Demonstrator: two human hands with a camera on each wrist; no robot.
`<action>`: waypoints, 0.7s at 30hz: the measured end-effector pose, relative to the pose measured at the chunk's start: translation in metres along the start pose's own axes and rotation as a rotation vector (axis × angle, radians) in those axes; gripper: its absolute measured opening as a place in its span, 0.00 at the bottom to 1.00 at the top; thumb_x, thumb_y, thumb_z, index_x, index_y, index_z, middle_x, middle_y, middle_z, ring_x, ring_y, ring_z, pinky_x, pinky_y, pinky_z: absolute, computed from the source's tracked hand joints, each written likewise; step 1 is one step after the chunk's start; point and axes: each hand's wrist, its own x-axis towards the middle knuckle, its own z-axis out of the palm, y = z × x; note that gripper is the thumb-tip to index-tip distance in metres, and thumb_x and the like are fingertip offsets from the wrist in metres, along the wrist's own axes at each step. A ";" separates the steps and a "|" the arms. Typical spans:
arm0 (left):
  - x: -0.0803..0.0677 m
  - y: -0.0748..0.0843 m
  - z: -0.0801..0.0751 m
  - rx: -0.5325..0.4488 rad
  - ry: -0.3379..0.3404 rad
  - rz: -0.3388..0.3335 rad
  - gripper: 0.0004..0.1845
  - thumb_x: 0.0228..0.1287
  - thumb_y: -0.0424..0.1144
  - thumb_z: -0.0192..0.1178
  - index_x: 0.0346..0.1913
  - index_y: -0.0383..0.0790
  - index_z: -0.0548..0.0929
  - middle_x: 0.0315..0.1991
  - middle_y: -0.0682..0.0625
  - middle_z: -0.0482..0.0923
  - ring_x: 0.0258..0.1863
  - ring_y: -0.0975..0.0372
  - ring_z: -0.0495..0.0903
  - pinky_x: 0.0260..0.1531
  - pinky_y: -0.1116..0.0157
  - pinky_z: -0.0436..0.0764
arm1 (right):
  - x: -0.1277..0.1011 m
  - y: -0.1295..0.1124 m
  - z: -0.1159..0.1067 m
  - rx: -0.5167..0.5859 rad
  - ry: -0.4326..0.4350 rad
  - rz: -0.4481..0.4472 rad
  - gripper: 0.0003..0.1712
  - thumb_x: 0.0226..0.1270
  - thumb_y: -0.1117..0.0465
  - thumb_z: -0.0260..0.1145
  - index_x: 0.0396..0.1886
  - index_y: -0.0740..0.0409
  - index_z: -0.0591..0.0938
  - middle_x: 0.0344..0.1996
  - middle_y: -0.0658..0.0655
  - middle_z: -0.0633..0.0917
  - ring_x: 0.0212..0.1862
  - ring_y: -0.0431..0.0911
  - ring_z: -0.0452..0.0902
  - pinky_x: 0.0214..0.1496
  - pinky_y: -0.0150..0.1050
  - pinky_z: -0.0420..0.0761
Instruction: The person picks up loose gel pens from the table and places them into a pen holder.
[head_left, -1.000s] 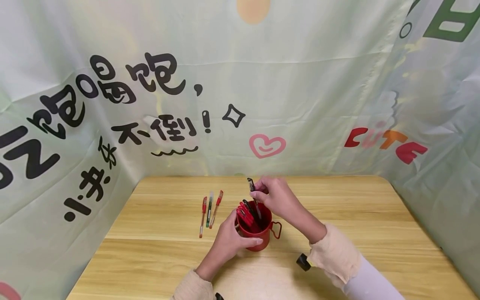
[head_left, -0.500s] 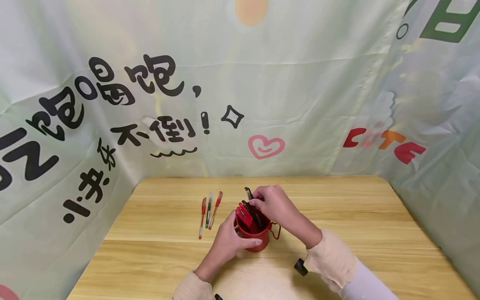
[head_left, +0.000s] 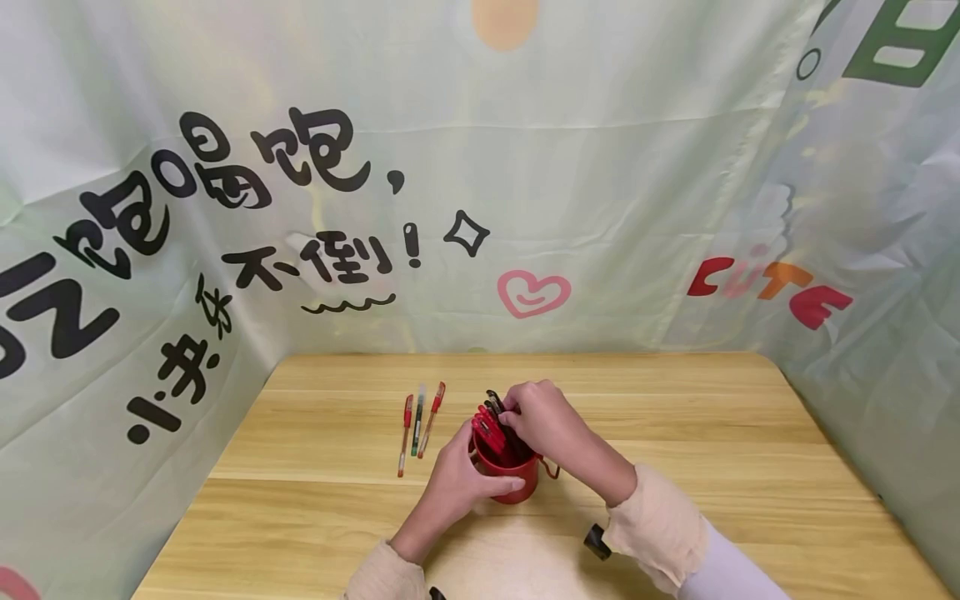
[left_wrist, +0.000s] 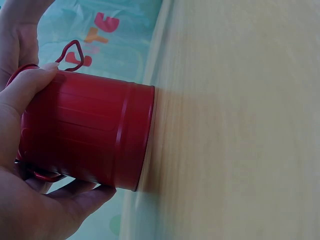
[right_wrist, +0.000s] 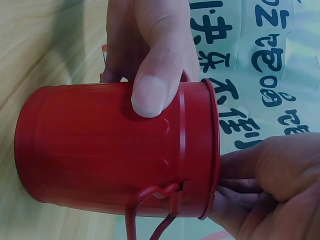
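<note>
A red bucket-shaped cup (head_left: 517, 487) with wire side handles stands upright on the table, holding several red pens (head_left: 487, 431) and black pens (head_left: 492, 402). My left hand (head_left: 456, 477) grips its side, the thumb across the near wall; in the left wrist view the cup (left_wrist: 85, 125) has fingers beneath and thumb above. At the cup's mouth, my right hand (head_left: 546, 418) pinches a black pen standing inside the cup, mostly hidden by the fingers. The right wrist view shows this hand (right_wrist: 275, 185) right at the rim, the pen itself out of sight.
Left of the cup, two red-capped pens (head_left: 406, 433) and a green-tipped pen (head_left: 417, 425) lie on the wooden table (head_left: 315, 500). Printed cloth (head_left: 630, 208) encloses the back and sides. A black wrist-worn piece (head_left: 597, 542) hangs by the right sleeve.
My right hand has come down with the black pen, which has sunk deeper into the cup. The left hand and the cup have stayed in place.
</note>
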 end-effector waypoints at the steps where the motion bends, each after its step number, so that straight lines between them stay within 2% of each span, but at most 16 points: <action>1: 0.000 0.000 0.000 -0.003 -0.002 0.000 0.52 0.46 0.56 0.83 0.74 0.51 0.68 0.66 0.55 0.79 0.64 0.60 0.79 0.60 0.61 0.84 | 0.000 -0.001 0.000 -0.008 0.001 0.000 0.05 0.63 0.65 0.76 0.28 0.58 0.89 0.26 0.53 0.89 0.27 0.40 0.81 0.26 0.30 0.83; 9: 0.001 -0.001 0.000 -0.014 -0.003 0.000 0.51 0.46 0.55 0.83 0.73 0.52 0.69 0.65 0.55 0.80 0.64 0.60 0.79 0.60 0.63 0.83 | -0.002 -0.005 0.000 -0.055 -0.005 0.001 0.05 0.62 0.67 0.76 0.33 0.62 0.87 0.30 0.57 0.90 0.32 0.45 0.86 0.28 0.33 0.86; 17: 0.001 0.000 0.000 -0.002 0.008 0.004 0.51 0.45 0.55 0.84 0.73 0.52 0.70 0.65 0.55 0.80 0.65 0.60 0.79 0.61 0.62 0.82 | -0.001 -0.006 0.000 -0.100 -0.046 -0.018 0.08 0.60 0.69 0.76 0.25 0.60 0.84 0.22 0.53 0.85 0.25 0.41 0.79 0.22 0.30 0.79; 21: 0.000 0.000 0.000 -0.003 0.007 0.006 0.51 0.45 0.55 0.84 0.73 0.53 0.70 0.65 0.55 0.80 0.66 0.61 0.78 0.62 0.61 0.81 | -0.001 -0.007 0.000 -0.106 -0.061 -0.019 0.08 0.60 0.69 0.76 0.25 0.60 0.84 0.21 0.53 0.84 0.24 0.41 0.78 0.22 0.30 0.78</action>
